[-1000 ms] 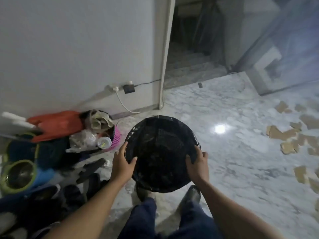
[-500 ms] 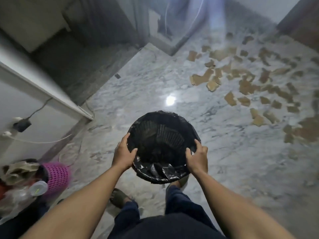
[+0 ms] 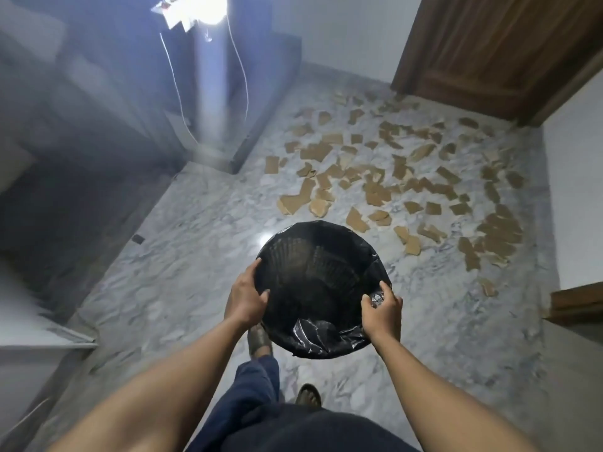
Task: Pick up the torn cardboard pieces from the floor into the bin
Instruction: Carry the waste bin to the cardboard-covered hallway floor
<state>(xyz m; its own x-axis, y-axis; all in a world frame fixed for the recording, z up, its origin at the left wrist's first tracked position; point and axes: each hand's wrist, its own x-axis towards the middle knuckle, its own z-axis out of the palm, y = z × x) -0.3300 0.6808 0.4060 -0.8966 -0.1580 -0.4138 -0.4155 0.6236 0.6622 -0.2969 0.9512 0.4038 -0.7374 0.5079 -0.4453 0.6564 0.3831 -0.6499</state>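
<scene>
Torn cardboard pieces (image 3: 293,203) lay scattered over the marble floor (image 3: 195,256), just ahead of the bin (image 3: 313,265). Left hand (image 3: 246,296) and right hand (image 3: 383,309) had fingers curled over its rim and black liner (image 3: 313,334), holding it level, probably to set it beside the scraps.

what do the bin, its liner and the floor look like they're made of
Bin: probably rigid plastic, slatted; ribs show through the liner.
Liner: thin glossy black plastic film, crinkled with shiny creases.
Floor: polished marble or marble-look tile, grey veining and a bright reflected glare.
</scene>
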